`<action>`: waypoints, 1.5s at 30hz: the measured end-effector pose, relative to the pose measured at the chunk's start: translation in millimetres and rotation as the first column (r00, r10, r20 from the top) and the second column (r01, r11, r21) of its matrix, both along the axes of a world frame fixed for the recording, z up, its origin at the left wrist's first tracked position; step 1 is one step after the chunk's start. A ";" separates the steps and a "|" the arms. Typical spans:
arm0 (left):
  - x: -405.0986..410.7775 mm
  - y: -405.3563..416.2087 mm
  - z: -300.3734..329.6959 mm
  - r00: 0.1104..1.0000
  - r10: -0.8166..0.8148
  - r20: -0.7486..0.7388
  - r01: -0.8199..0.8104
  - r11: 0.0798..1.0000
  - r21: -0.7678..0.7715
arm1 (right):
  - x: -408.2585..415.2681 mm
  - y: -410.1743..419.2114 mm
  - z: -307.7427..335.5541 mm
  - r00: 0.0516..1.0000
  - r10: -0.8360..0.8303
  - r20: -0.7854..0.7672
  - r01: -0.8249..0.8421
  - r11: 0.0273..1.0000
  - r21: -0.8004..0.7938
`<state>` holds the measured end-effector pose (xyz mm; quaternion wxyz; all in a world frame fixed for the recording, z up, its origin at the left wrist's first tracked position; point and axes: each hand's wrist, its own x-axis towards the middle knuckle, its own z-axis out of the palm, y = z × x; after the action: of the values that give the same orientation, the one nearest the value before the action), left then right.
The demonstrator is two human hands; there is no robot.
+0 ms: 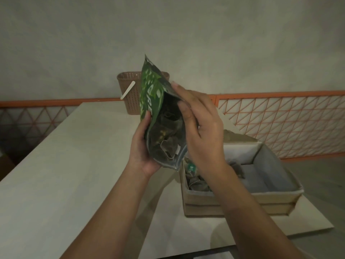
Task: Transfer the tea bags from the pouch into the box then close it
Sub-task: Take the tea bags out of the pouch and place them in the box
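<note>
The glossy green leaf-printed foil pouch (149,94) is held up in the air above the pale tabletop (74,156), its open mouth turned toward the camera so that the crumpled paper tea bags (166,144) inside show in its dark interior. The left hand (143,148) grips the pouch from its lower left side, thumb pressed up along the printed face and fingers curled behind it. The right hand (201,128) is at the mouth on the opposite side, its fingertips curled over the right edge of the opening and reaching in; whether they pinch a tea bag cannot be told. Just below and to the right of that grip sits the open brown cardboard box (242,199) with a grey lining, a few tea bags already lying in its near left corner, its lid flap standing up behind. Beyond the pouch, at the table's far edge, stands a tan perforated plastic basket (130,90), against an orange lattice railing (280,124).
</note>
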<state>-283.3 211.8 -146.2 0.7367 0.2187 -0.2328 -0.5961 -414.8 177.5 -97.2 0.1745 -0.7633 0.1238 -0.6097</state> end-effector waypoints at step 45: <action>-5.2 -5.2 -12.9 0.990 -0.037 -0.136 0.052 0.993 0.108 | -81.5 -16.8 -31.9 0.919 0.057 -0.389 0.212 0.761 0.613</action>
<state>-288.5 206.6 -159.1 0.7236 0.2137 -0.1539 -0.6380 -496.3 160.7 -129.1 0.3718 -0.7549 0.3893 -0.3746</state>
